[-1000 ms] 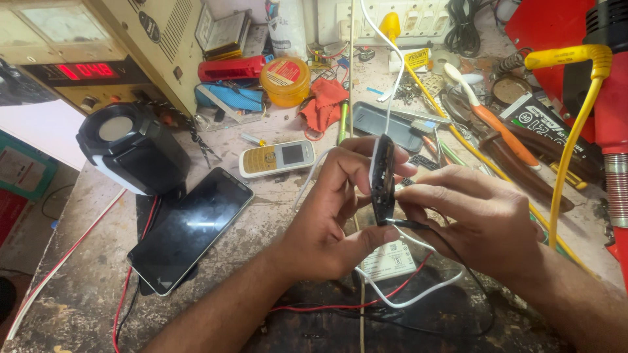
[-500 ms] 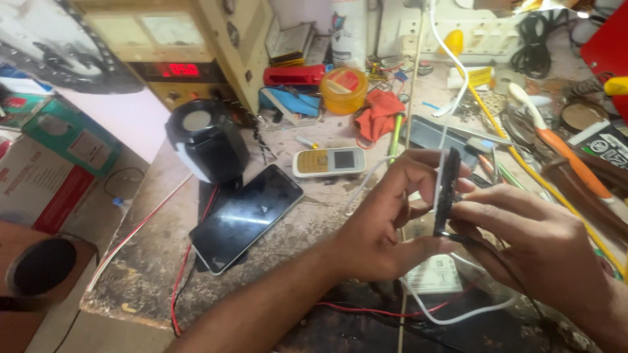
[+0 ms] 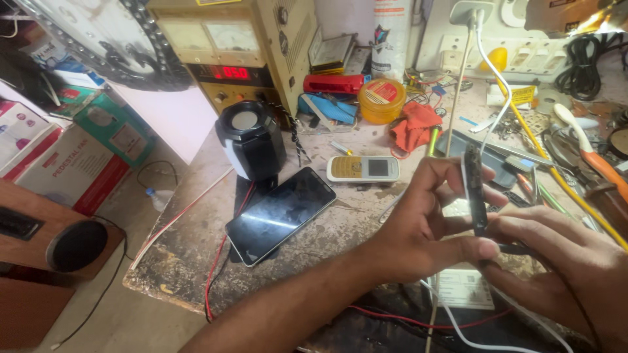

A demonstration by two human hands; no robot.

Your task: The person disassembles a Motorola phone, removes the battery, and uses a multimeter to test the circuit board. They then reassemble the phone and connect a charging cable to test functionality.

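Phone (image 3: 473,189), slim and dark, stands edge-on between both hands.

Slim dark phone (image 3: 473,189), upright, edge-on, above workbench

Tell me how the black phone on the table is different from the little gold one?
The black phone is bigger, all dark glass; the gold phone is small with a tiny screen. The black phone lies slanted, the gold phone straight across. Both lie flat on the table, untouched.
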